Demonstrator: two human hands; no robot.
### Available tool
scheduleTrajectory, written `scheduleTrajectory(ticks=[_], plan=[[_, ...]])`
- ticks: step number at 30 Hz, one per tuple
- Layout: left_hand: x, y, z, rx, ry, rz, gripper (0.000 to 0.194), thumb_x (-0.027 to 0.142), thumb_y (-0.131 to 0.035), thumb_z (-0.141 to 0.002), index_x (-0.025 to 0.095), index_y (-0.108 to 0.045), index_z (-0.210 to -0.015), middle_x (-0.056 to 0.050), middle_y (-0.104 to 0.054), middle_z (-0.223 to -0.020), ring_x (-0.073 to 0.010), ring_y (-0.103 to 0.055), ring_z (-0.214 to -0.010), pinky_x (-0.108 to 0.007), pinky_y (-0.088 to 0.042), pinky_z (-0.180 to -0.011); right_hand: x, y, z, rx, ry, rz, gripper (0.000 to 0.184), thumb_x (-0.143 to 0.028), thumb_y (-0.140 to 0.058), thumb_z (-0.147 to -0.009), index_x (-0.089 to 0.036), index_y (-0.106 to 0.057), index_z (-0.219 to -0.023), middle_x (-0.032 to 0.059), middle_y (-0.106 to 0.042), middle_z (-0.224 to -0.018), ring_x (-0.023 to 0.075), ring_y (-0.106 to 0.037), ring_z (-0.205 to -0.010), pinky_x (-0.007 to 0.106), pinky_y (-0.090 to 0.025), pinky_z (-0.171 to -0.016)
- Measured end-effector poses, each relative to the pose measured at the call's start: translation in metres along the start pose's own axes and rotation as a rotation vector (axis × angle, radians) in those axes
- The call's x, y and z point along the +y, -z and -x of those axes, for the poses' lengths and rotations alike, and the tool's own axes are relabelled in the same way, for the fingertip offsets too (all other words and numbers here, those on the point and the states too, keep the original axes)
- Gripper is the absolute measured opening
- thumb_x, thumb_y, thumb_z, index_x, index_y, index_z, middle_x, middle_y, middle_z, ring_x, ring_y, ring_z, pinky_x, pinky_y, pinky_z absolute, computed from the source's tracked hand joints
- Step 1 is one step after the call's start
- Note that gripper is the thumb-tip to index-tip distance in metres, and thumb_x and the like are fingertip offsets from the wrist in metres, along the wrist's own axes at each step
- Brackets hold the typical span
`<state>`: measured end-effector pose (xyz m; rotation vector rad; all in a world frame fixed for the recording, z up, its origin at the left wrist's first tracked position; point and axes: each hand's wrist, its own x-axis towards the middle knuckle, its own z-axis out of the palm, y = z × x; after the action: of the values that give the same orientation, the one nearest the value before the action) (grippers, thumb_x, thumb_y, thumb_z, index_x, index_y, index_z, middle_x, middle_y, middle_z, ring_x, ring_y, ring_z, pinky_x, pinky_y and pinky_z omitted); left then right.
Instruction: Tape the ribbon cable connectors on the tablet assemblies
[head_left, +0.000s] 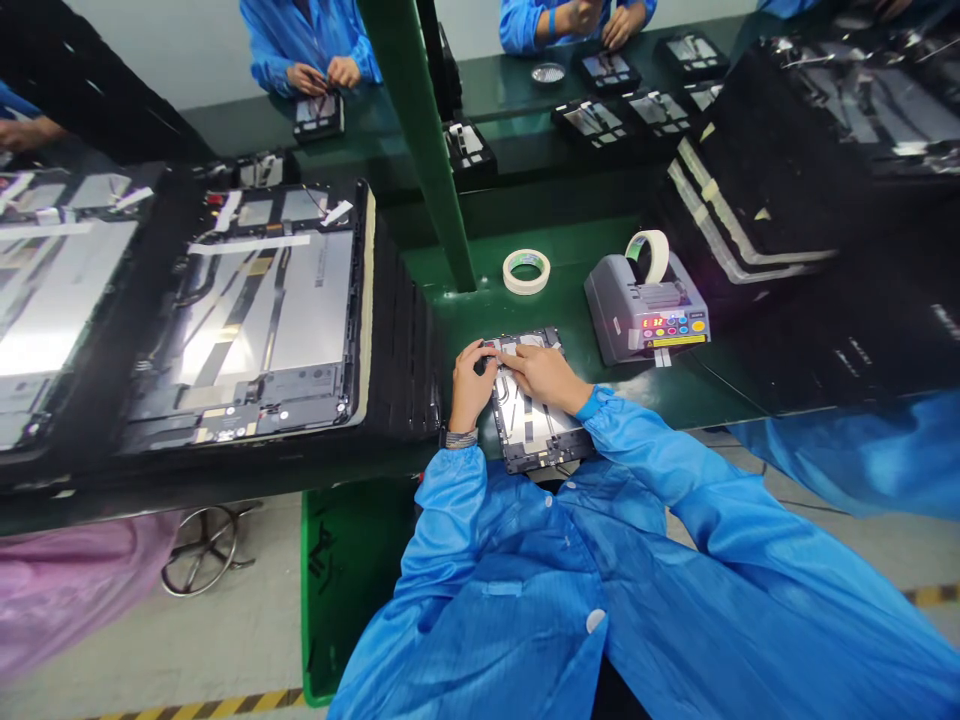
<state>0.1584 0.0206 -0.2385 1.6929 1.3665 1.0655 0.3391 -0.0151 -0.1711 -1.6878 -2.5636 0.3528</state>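
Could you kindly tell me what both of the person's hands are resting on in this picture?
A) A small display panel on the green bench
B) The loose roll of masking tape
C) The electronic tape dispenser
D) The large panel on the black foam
A: the left hand and the right hand both lie on the small display panel on the green bench.

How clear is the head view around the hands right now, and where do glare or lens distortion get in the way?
In the head view, the left hand, right hand and small tablet frame look sharp, without obvious blur; glare washes out part of the silver panel of the large tablet; wide-angle distortion makes the green post lean and curves the bench edges.
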Motion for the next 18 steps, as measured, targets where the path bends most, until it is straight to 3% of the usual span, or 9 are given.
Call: scheduleTrajectory(ticks=[8,11,14,18], plan=[[-0.001,-0.003,0.000,0.022,0.015,0.018,0.015,0.017,-0.069,-0.090,0.025,-0.080,-0.097,-0.010,-0.069,-0.136,-0.0296,-0.059,-0.137,-0.054,-0.040,-0.123,0.011,0.001,-0.006,-0.057,0.141,0.064,0.048,-0.018,-0.044,-0.104,-0.019,-0.059,-0.149,0.0163,-0.069,-0.116,0.0266,-0.064,-0.099,0.033,-0.039,-0.076],[0.000,-0.005,-0.001,0.052,0.026,0.001,0.013,0.018,-0.071,-0.088,0.026,-0.079,-0.096,-0.010,-0.070,-0.134,-0.0299,-0.060,-0.135,-0.055,-0.039,-0.123,0.016,0.004,-0.005,-0.034,0.115,-0.009,0.047,-0.017,-0.045,-0.102,-0.020,-0.065,-0.144,0.0142,-0.069,-0.112,0.0262,-0.063,-0.098,0.033,-0.041,-0.078],[0.002,-0.003,-0.001,0.038,0.021,-0.016,0.017,0.015,-0.072,-0.085,0.026,-0.079,-0.096,-0.009,-0.071,-0.133,-0.0295,-0.060,-0.135,-0.055,-0.039,-0.122,0.016,0.001,0.017,0.184,-0.061,-0.163,0.046,-0.020,-0.039,-0.104,-0.017,-0.066,-0.141,0.0140,-0.068,-0.110,0.0278,-0.062,-0.106,0.035,-0.045,-0.088],[0.000,0.001,-0.003,0.002,0.020,0.014,0.020,0.013,-0.074,-0.080,0.026,-0.080,-0.094,-0.008,-0.071,-0.131,-0.0289,-0.060,-0.134,-0.054,-0.039,-0.122,0.014,-0.021,0.077,0.486,-0.277,-0.391,0.046,-0.028,-0.037,-0.106,-0.015,-0.065,-0.141,0.0159,-0.066,-0.115,0.0309,-0.059,-0.115,0.043,-0.048,-0.102]])
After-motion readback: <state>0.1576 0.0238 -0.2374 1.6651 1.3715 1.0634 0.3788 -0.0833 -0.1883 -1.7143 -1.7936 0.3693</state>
